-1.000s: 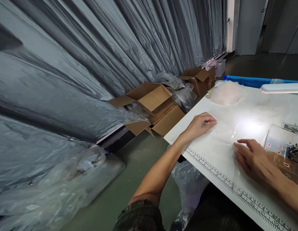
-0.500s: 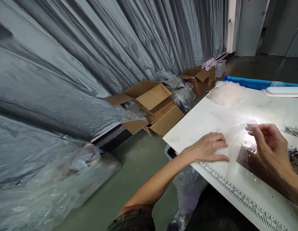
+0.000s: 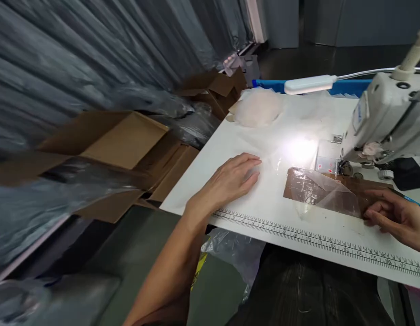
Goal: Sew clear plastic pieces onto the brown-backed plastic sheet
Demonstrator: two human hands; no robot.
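My left hand (image 3: 232, 179) lies on the white table (image 3: 196, 181) with its fingers stretched out, on or beside pale sheer material. Thumb and curled fingers of my right hand (image 3: 395, 217) close at the right end of a sheer fabric piece (image 3: 327, 192). That thin, wrinkled piece overlaps a brown glossy strip (image 3: 291, 185) lying in front of the sewing machine (image 3: 383, 113). Behind my right knuckles shows a thin blue stick (image 3: 415, 202); whether my hand touches it, I cannot tell.
A pale heap of sheer pieces (image 3: 259, 107) lies at the table's far left corner. A lamp (image 3: 310, 84) glows over the table, whose front edge carries a printed ruler (image 3: 308, 237). Open cardboard boxes (image 3: 125, 140) stand to the left by a grey curtain (image 3: 94, 54).
The view has swung right, bringing the sewing machine into sight. My right hand has come down from above the table to the right end of the sheer piece. My left hand stays flat.
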